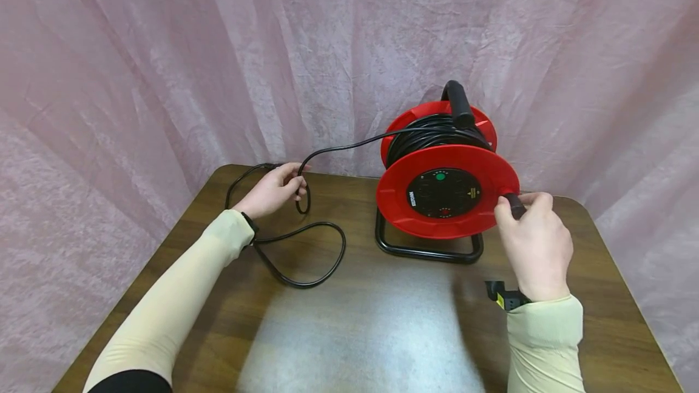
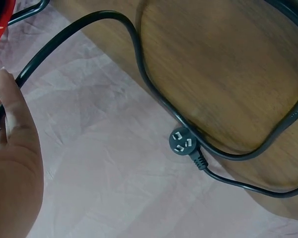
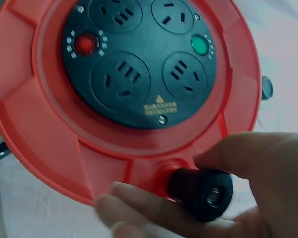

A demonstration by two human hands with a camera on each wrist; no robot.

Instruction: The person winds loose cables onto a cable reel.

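Observation:
A red cable reel [image 1: 393, 199] stands right of centre on the table, wound with black cable [image 1: 349, 146]. From the top of the drum one length runs left to my left hand [image 1: 271, 190], whose thumb and fingers pinch it above the table. My right hand [image 1: 537, 247] holds the black crank knob [image 3: 201, 193] at the rim of the reel's front disc, thumb on one side and fingers on the other. The round black socket panel [image 3: 144, 44] faces forward, with a red button and a green one.
Loose cable [image 1: 306, 285] loops on the table around the left forearm. In the left wrist view, a three-pin plug [image 2: 184, 141] lies at the table's edge. A black carry handle [image 1: 459, 104] tops the reel, and a black tube stand [image 1: 426, 253] supports it. Pink curtain [image 1: 273, 47] hangs behind.

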